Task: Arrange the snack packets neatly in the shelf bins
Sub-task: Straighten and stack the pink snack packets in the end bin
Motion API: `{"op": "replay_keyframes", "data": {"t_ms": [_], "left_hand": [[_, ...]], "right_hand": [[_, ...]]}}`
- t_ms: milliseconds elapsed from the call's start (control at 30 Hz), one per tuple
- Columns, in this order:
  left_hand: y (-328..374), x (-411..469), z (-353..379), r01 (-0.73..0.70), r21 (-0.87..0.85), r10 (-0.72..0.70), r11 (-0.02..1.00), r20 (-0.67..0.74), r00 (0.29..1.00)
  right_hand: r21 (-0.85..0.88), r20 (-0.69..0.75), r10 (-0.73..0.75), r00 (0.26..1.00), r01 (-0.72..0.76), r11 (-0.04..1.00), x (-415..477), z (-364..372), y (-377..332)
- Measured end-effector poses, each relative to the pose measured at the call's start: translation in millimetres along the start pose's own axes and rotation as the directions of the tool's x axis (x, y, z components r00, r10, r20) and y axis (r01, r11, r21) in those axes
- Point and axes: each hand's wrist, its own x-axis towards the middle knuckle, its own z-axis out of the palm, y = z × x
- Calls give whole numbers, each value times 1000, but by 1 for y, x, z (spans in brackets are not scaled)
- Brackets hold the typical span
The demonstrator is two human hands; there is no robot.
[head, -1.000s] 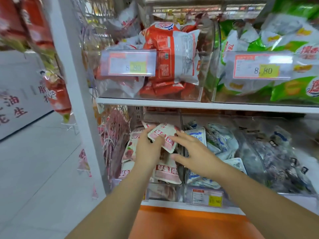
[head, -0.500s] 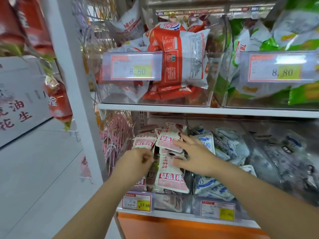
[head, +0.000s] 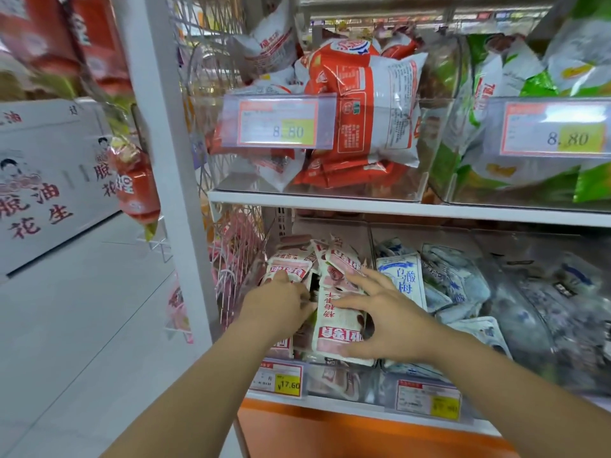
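Several pink-and-white snack packets [head: 340,272] stand crowded in the clear lower-left shelf bin [head: 344,383]. My left hand [head: 281,304] is inside the bin's left side, thumb pressed on an upright packet [head: 287,269] and fingers curled around its edge. My right hand [head: 388,320] spreads over a larger pink-and-white packet [head: 334,328] at the front, fingers along its top and thumb under its lower edge. Part of that packet is hidden by my palm.
Blue-and-white packets [head: 401,276] fill the neighbouring bin, and dark packets [head: 549,292] lie further right. On the shelf above sit red-and-white bags [head: 367,104] and green bags [head: 489,104]. A white upright post [head: 172,193] and a wire rack [head: 238,249] stand at left. Price tag [head: 281,380] below.
My left hand dropped from the raised packet to the bin's left stack. My right hand slid down onto the front packet. The camera moved closer and lower.
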Motion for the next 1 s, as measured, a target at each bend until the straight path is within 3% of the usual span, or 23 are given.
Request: {"op": "replay_keyframes", "data": {"t_ms": [100, 200, 333, 433, 500, 567, 633, 800, 1000], "left_hand": [[-6, 4, -1, 11, -179, 5, 984, 85, 996], [-11, 5, -1, 32, -470, 18, 882, 101, 995], [-7, -9, -4, 80, -728, -96, 680, 20, 995], [-7, -24, -6, 55, -923, -263, 380, -51, 963], [-5, -42, -9, -20, -942, -383, 335, -155, 910], [-2, -63, -10, -116, -930, -496, 349, -288, 819], [1, -83, -10, -221, -929, -589, 295, -359, 724], [-2, -108, 0, -348, -932, -753, 99, -299, 586], [-27, -109, 14, -428, -903, -812, -33, -225, 539]], "right_hand": [[-39, 65, 6, 998, -3, 999, 0, -4, 0], [-64, 50, 4, 999, -1, 998, -2, -5, 0], [6, -143, -44, 989, 45, 999, -5, 3, 0], [80, -254, -20, 967, 42, 996, -6, 7, -2], [48, -243, -16, 970, 28, 998, -4, 7, -1], [-1, -201, -21, 979, 21, 1000, -3, 6, 0], [-6, -176, -12, 984, 11, 1000, -3, 4, 0], [26, -257, -10, 966, 18, 1000, 3, -8, -15], [44, -255, -26, 967, 38, 998, 42, -7, -44]]}}
